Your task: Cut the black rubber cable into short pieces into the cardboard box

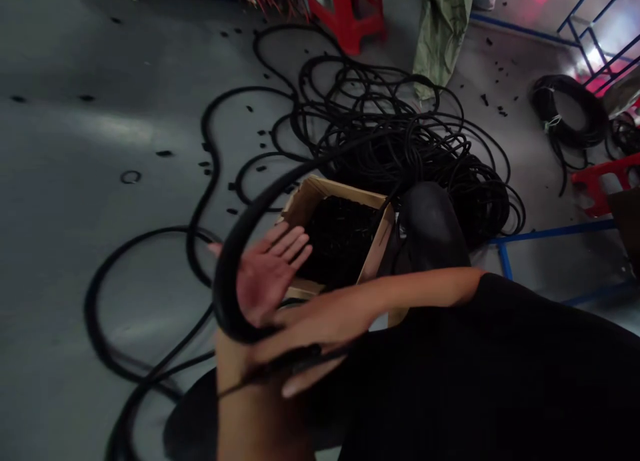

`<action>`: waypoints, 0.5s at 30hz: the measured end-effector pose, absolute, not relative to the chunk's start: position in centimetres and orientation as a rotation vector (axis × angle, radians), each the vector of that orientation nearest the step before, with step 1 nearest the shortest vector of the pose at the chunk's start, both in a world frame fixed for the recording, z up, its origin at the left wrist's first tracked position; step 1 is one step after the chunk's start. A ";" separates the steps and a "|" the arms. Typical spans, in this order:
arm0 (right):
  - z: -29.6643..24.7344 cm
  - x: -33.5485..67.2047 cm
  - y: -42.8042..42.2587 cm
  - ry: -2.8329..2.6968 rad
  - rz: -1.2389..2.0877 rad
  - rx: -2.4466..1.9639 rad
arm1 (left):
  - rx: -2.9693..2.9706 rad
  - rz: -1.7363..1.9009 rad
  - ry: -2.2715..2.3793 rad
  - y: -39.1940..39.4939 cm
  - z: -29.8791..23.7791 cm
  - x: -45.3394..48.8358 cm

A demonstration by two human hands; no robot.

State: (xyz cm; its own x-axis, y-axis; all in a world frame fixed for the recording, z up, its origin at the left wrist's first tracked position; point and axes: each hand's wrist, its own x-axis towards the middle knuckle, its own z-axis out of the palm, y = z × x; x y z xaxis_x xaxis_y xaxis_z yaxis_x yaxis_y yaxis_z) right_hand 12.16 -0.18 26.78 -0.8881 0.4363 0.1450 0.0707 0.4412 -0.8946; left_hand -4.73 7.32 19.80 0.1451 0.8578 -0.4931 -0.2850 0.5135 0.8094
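My left hand (270, 274) is open, palm up and fingers spread, by the near left side of a cardboard box (375, 264). It appears to hold nothing. A thick black tube (227, 274) curves in front of its palm and runs down to my right hand (315, 324). That hand reaches across my left forearm with its fingers closed around the tube; motion blur softens the details. A dark strip (320, 361) shows between the right thumb and fingers. Small black pieces (340, 238) fill much of the box.
A big tangle of black tubing (400, 138) spreads over the grey floor beyond the box, with loops reaching left. Small black pieces lie scattered around. A red stool (350, 21) and a green sack (443, 34) stand behind. At right are a tied coil (567, 111) and blue rails (555, 233).
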 end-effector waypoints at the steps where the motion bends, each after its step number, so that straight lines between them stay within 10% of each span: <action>1: 26.4 11.6 -1.5 -2.320 1.492 -0.309 | 0.600 0.897 1.135 8.5 21.5 -4.3; 15: 24.1 8.5 -10.1 -2.038 1.928 0.063 | 1.343 -0.024 1.085 9.6 29.0 5.0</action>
